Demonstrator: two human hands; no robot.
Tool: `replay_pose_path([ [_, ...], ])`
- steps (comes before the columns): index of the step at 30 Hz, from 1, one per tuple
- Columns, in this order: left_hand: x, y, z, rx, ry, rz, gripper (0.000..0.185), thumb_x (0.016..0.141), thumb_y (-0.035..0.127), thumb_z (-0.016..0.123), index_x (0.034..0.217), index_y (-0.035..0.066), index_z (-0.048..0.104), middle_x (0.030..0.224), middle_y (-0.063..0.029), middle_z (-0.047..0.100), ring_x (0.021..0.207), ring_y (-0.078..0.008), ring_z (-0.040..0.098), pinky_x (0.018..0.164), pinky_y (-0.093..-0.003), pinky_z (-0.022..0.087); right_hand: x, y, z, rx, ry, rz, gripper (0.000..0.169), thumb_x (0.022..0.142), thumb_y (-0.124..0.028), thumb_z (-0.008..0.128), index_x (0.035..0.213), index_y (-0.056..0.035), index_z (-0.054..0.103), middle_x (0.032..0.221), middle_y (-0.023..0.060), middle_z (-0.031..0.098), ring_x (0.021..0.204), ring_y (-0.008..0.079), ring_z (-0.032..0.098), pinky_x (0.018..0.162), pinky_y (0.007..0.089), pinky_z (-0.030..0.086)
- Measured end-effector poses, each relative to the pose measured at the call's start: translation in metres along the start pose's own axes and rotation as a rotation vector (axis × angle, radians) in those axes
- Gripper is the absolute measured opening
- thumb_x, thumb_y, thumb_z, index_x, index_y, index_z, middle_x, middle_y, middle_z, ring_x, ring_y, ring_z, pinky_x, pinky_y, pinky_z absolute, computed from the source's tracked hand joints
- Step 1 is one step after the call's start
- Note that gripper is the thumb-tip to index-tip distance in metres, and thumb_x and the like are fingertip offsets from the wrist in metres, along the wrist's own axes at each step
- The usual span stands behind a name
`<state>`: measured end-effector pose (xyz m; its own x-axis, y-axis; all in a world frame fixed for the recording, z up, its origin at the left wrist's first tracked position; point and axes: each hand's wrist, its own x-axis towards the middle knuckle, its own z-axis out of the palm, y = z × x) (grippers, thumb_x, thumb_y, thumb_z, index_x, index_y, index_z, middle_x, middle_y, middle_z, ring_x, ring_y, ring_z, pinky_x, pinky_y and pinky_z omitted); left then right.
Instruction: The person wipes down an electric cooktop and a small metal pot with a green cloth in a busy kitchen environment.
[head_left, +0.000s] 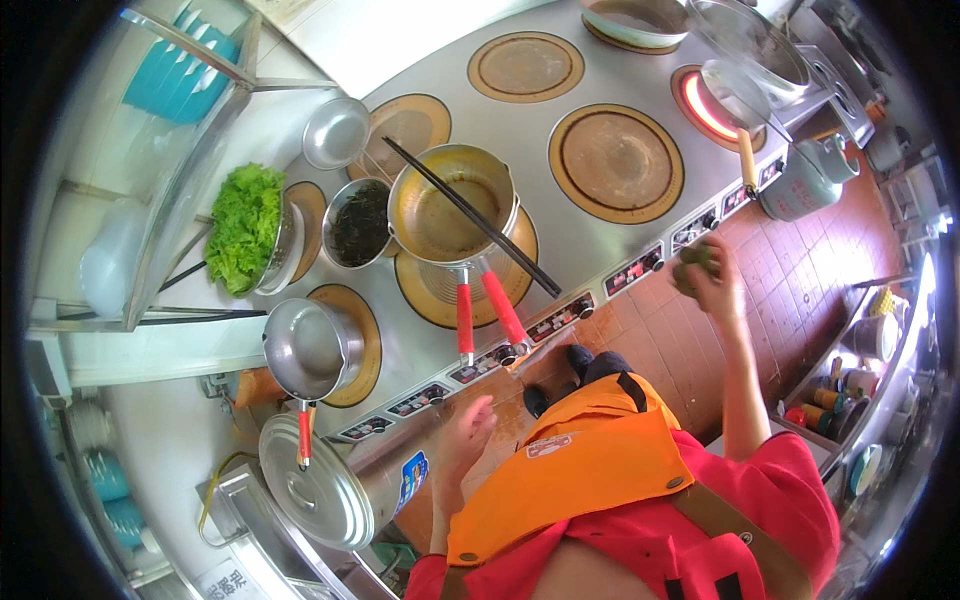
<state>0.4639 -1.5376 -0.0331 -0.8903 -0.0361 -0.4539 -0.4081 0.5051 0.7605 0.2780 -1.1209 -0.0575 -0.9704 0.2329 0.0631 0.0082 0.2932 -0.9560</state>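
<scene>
My right hand (718, 281) is raised over the floor near the front edge of the stove, closed around a small dark green object (691, 268), too blurred to name. In front of my orange apron (570, 480), my left hand (471, 431) holds nothing, its fingers partly curled and apart. Two nested saucepans (450, 206) with red handles stand on a burner plate, dark chopsticks (472, 214) laid across the rim. Beside them is a metal bowl of dark leafy strands (361, 225). A small saucepan (311, 349) holding cloudy liquid is at the lower left.
Green lettuce (246, 229) fills a colander at the left. One burner (705, 105) glows red under a wooden-handled pan (739, 97). A lidded steel pot (315, 480) stands by the stove's near end. A gas cylinder (806, 184) and crowded shelves (840, 397) are at the right.
</scene>
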Motion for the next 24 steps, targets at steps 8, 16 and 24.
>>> replay_pose_path([
  [8,-0.015,-0.034,-0.004,-0.084,0.063,-0.099,0.031,0.090,0.015,0.061,0.118,0.002,0.057,0.099,-0.0104,0.064,0.087,-0.0172,0.063,0.074,-0.0288,0.050,0.054,0.006,0.205,-0.695,-0.628,-0.761,0.047,0.075,-0.005,0.061,0.121,-0.0112,0.056,0.132,0.0044,0.049,0.119,0.0288,0.047,0.095,0.0413,0.042],
  [16,-0.056,-0.044,0.036,-0.196,0.233,-0.326,0.031,0.090,0.013,0.061,0.118,0.000,0.057,0.097,-0.0098,0.064,0.085,-0.0166,0.062,0.073,-0.0282,0.050,0.222,0.031,0.300,-0.585,-0.624,-0.777,0.041,0.082,-0.001,0.049,0.120,-0.0112,0.060,0.135,0.0051,0.052,0.122,0.0322,0.048,0.095,0.0421,0.046],
  [24,-0.043,-0.024,0.060,-0.190,0.172,-0.390,0.033,0.090,0.014,0.062,0.120,0.002,0.057,0.098,-0.0110,0.064,0.090,-0.0189,0.064,0.079,-0.0285,0.051,0.338,0.012,0.402,-0.661,-0.770,-1.012,0.048,0.080,-0.004,0.059,0.127,-0.0112,0.053,0.122,0.0070,0.058,0.113,0.0319,0.053,0.093,0.0418,0.047],
])
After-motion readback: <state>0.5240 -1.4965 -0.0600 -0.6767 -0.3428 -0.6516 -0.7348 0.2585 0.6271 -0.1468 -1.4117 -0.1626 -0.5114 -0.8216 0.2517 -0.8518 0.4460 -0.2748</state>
